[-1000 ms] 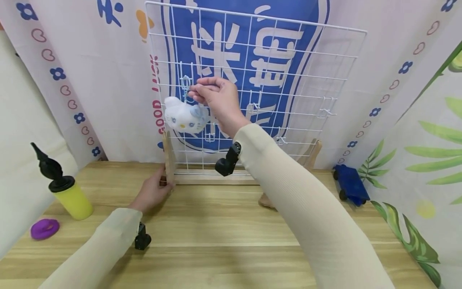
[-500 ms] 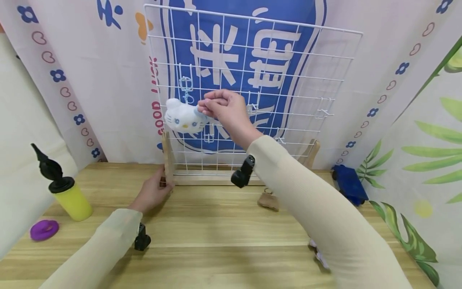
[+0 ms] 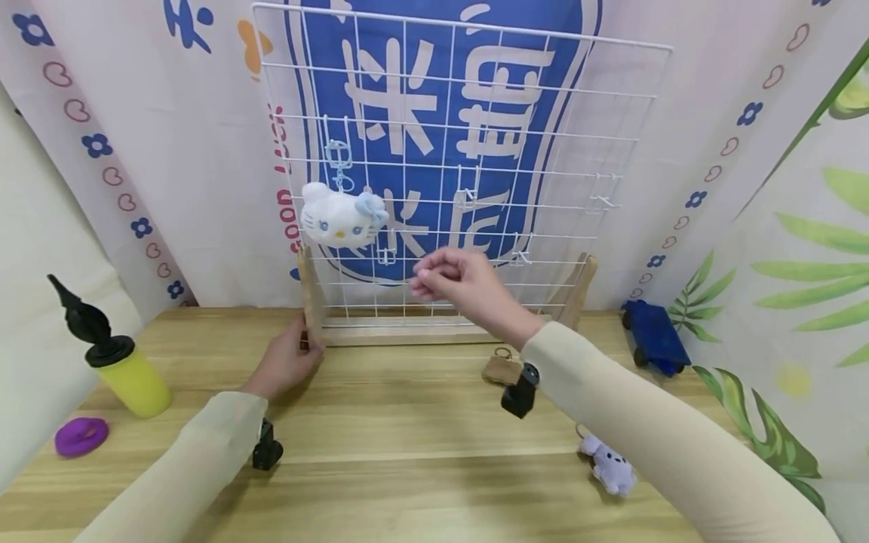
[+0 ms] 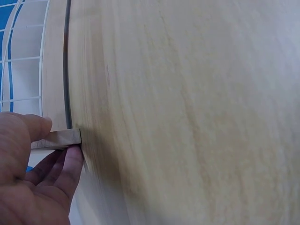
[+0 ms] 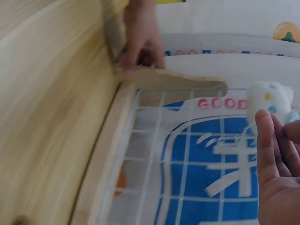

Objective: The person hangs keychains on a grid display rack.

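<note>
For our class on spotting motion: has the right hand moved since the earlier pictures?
Yes: in the head view, against the grid, the right hand has moved down and rightward, away from the plush.

The right hand (image 3: 471,286) has left the white plush (image 3: 339,219) — it's lower now. The purple plush (image 3: 611,467) has emerged — beside the sleeve (image 3: 652,426).

White cat plush (image 3: 336,220) with pale-blue bow (image 3: 370,206), white wire grid (image 3: 462,25), lilac plush (image 3: 611,466), yellow-and-black pump (image 3: 112,351), wood-grained table (image 3: 380,430)
</note>
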Motion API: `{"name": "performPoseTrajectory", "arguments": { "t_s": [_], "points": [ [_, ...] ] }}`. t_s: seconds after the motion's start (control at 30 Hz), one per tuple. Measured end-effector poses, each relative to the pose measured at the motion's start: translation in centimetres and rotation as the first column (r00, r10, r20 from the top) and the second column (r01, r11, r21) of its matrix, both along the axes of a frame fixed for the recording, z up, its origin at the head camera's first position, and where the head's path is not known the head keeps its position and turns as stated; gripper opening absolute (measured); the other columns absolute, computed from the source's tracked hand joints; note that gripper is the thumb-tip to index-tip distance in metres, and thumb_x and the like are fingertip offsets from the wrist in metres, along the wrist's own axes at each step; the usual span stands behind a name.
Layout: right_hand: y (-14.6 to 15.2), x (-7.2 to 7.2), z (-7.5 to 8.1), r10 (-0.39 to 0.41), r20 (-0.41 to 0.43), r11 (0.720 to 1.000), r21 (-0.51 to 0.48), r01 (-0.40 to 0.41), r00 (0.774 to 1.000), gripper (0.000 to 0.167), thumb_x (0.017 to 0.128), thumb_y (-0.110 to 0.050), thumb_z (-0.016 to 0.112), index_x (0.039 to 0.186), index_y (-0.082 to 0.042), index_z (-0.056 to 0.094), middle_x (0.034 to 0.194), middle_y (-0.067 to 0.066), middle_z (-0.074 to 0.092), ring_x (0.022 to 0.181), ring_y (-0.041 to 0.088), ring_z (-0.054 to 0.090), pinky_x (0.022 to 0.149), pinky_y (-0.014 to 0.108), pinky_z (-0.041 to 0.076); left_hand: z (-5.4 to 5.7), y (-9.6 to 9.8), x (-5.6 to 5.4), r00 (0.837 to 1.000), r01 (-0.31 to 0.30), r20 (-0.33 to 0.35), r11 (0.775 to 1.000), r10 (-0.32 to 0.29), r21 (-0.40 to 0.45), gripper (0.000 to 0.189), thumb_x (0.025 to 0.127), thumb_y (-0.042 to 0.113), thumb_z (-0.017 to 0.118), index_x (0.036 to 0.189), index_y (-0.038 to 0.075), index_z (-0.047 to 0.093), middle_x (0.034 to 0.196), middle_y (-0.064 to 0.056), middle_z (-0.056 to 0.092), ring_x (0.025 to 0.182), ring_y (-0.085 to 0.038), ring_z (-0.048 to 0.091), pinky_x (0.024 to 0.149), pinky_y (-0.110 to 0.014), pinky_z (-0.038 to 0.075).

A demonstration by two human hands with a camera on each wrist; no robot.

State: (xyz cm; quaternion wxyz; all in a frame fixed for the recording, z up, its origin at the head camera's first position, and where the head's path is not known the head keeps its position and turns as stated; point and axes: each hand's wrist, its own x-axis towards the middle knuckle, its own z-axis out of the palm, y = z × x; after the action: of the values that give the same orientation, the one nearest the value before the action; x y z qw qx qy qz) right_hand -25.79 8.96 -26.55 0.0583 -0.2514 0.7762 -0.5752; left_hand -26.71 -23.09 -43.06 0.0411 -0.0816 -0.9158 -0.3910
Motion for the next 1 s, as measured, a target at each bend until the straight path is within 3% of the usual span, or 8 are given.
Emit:
{"name": "performPoseTrajectory", "arguments": {
  "t_s": [0.17,0.27,0.47,0.6,0.73,0.9,1.0],
  "points": [
    [2.9,-0.1,-3.4,-0.025,-0.008,0.987,0.158,0.026,1.000,0.020,0.106,-0.009,0.058,0.116,0.006,0.067,0.111,0.025,0.075,0.100,0.033,0.076,0.090,0.039,0.064,-0.2,0.3,-0.1,1.000,0.003,0.002,1.000,-0.003,-0.001,0.068,0.101,0.006,0.059,0.157,-0.013,0.025,0.140,-0.042,0.053,0.121,-0.051,0.063,0.097,-0.060,0.058],
    [4.7,-0.4,-5.3,-0.036,-0.062,0.957,0.286,0.053,0.997,0.021,0.107,-0.010,0.057,0.112,0.007,0.069,0.106,0.027,0.075,0.093,0.034,0.075,0.085,0.039,0.065,-0.3,0.4,-0.1,1.000,0.007,-0.007,1.000,-0.007,-0.004,0.067,0.101,0.005,0.060,0.155,-0.014,0.027,0.138,-0.042,0.055,0.120,-0.051,0.063,0.097,-0.059,0.059],
    [7.4,-1.5,-8.5,-0.081,-0.195,0.829,0.532,0.175,0.978,0.021,0.105,-0.011,0.057,0.106,0.004,0.071,0.085,0.014,0.071,0.071,0.013,0.060,0.066,0.024,0.052,0.0,0.2,0.2,0.999,0.003,-0.040,1.000,-0.004,-0.018,0.063,0.100,0.005,0.059,0.152,-0.017,0.030,0.135,-0.043,0.056,0.118,-0.053,0.064,0.095,-0.061,0.059],
    [8.5,-2.3,-10.2,-0.116,-0.228,0.777,0.585,0.232,0.967,0.020,0.104,-0.008,0.057,0.103,0.007,0.071,0.078,0.009,0.067,0.065,0.011,0.053,0.059,0.023,0.046,0.2,0.2,0.3,0.999,0.009,-0.036,1.000,-0.009,-0.014,0.064,0.100,0.004,0.058,0.154,-0.016,0.028,0.138,-0.044,0.054,0.120,-0.054,0.063,0.097,-0.061,0.058],
    [9.1,-2.6,-11.3,-0.160,-0.220,0.714,0.647,0.266,0.962,0.022,0.104,-0.009,0.058,0.087,0.003,0.067,0.069,0.004,0.059,0.059,0.011,0.048,0.055,0.023,0.040,0.1,0.2,0.2,1.000,0.006,-0.027,1.000,-0.007,-0.018,0.063,0.100,0.004,0.057,0.153,-0.016,0.029,0.137,-0.043,0.055,0.119,-0.053,0.063,0.097,-0.060,0.059],
    [9.3,-2.9,-12.7,-0.222,-0.162,0.601,0.754,0.265,0.962,0.039,0.105,-0.017,0.056,0.068,-0.013,0.046,0.059,-0.003,0.041,0.051,0.011,0.040,0.052,0.024,0.035,-0.2,0.1,0.1,1.000,0.000,-0.027,1.000,-0.001,-0.021,0.060,0.100,0.003,0.058,0.151,-0.016,0.032,0.134,-0.042,0.057,0.117,-0.051,0.065,0.094,-0.058,0.060],
    [9.2,-3.0,-13.2,-0.248,-0.156,0.566,0.777,0.274,0.956,0.044,0.106,-0.022,0.055,0.064,-0.016,0.042,0.058,-0.001,0.042,0.052,0.013,0.043,0.052,0.025,0.036,-0.1,0.0,0.0,1.000,-0.003,-0.030,1.000,0.002,-0.025,0.060,0.099,0.003,0.058,0.151,-0.016,0.032,0.133,-0.042,0.058,0.117,-0.051,0.065,0.094,-0.058,0.060]
  ]
}}
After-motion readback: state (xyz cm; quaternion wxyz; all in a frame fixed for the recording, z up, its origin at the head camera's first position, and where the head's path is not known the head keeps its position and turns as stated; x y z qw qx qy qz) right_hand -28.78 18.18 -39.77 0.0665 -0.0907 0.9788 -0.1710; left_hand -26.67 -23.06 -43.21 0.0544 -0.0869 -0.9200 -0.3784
